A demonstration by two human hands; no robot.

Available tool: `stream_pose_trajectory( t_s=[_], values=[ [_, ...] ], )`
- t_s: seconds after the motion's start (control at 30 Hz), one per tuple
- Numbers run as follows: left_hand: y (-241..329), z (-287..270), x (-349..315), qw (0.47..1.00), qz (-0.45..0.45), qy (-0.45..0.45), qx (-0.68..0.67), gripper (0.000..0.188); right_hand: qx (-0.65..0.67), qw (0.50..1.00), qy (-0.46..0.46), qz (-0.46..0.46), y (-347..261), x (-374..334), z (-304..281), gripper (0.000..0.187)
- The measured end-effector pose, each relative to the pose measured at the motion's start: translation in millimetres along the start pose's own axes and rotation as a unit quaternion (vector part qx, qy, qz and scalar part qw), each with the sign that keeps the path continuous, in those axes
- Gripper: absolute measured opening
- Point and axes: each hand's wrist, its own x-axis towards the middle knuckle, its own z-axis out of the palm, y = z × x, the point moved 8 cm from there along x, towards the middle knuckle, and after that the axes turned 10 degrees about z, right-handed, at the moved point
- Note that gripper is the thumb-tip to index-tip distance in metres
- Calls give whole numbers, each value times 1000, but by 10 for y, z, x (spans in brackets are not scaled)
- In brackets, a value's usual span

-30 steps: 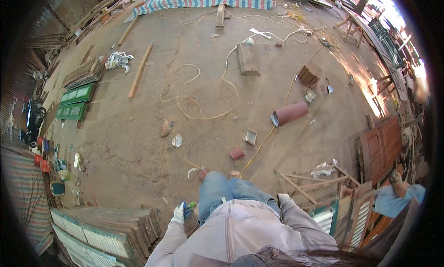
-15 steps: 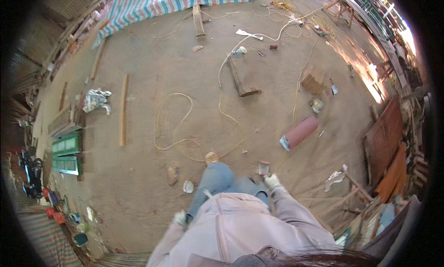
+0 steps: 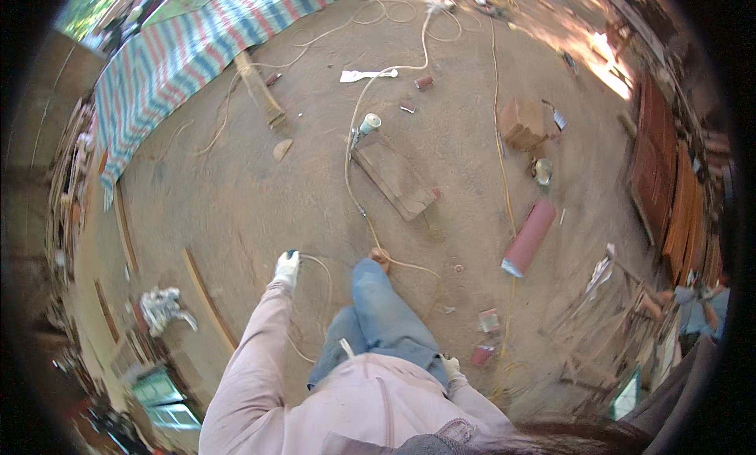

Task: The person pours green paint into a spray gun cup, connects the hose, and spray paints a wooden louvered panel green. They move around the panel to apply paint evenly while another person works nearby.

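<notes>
My left hand point(image 3: 287, 269), in a whitish glove, is stretched forward above the ground with its fingers curled. A dark patch shows at the fingers; what is inside them, if anything, is hidden. A thin pale hose point(image 3: 327, 278) runs on the ground close beside this hand. My right hand point(image 3: 450, 366), also gloved, is low beside my right thigh, small and blurred, so its fingers do not show. A reddish, short, blocky thing point(image 3: 483, 354) is nearest to it, apparently apart from it. Just beyond lies a small greyish rectangular piece point(image 3: 488, 321).
A dark red roll point(image 3: 529, 238) lies ahead right, near stacked brown pieces point(image 3: 526, 124). Ahead are a wooden plank point(image 3: 394, 175) and a spray gun point(image 3: 367, 126) on the hose. A striped tarp point(image 3: 181, 69) hangs far left. Wooden panels point(image 3: 654, 156) lean at the right.
My left hand has swung forward from beside my hip, while my right hand has drawn back. The view has turned and moved forward; the plank and roll appear closer.
</notes>
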Motion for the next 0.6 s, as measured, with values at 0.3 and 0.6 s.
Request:
stream_pose_trajectory(
  t_s=[0.3,0.6],
  values=[
    [1206,2184,3282,966,4,-244,84,30,48,970,-48,233,-1816,-1408,656,46],
    [583,4634,6916,936,15,-351,15,22,120,891,-170,405,-3762,-1657,2715,46]
  ],
)
